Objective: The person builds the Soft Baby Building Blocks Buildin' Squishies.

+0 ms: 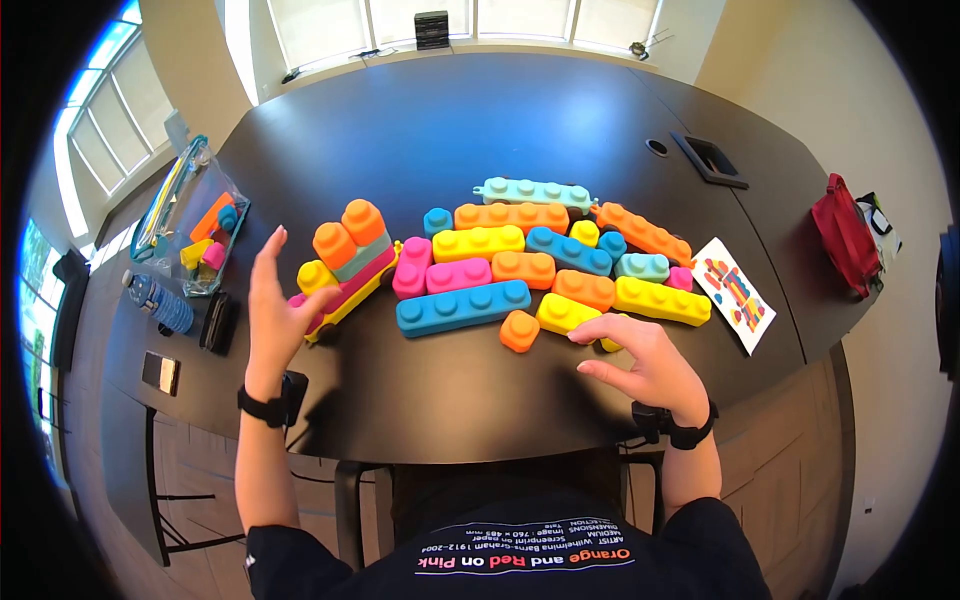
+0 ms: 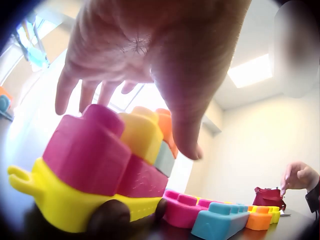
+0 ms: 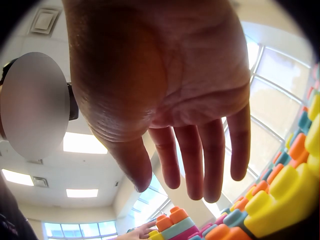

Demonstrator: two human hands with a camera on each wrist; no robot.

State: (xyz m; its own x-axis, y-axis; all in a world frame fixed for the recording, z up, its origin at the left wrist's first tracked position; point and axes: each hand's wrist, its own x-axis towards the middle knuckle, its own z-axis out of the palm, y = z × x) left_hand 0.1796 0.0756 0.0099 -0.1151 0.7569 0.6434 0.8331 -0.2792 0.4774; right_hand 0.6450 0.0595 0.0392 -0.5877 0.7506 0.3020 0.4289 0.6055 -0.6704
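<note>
My left hand (image 1: pixel 274 318) is held with fingers extended and thumb spread beside a stacked toy wagon. That wagon has a yellow wheeled base (image 2: pixel 62 207) carrying a pink block (image 2: pixel 87 155), a yellow block (image 2: pixel 141 132), a teal block (image 1: pixel 362 258) and two orange blocks (image 1: pixel 334 246) on top. In the left wrist view, the palm arches over the stack with nothing in it. My right hand (image 1: pixel 648 362), fingers loosely extended and holding nothing, hovers at the near edge of the loose blocks. Nearest to it are a yellow block (image 1: pixel 566 314) and a small orange block (image 1: pixel 519 331).
Several loose blocks, including a long blue one (image 1: pixel 463 309), cover mid-table. Behind them stands a light-teal wagon (image 1: pixel 535 192). A picture card (image 1: pixel 735 297) and red bag (image 1: pixel 845 238) lie right; a clear block bag (image 1: pixel 190 215), water bottle (image 1: pixel 160 300) and phone (image 1: pixel 161 373) lie left.
</note>
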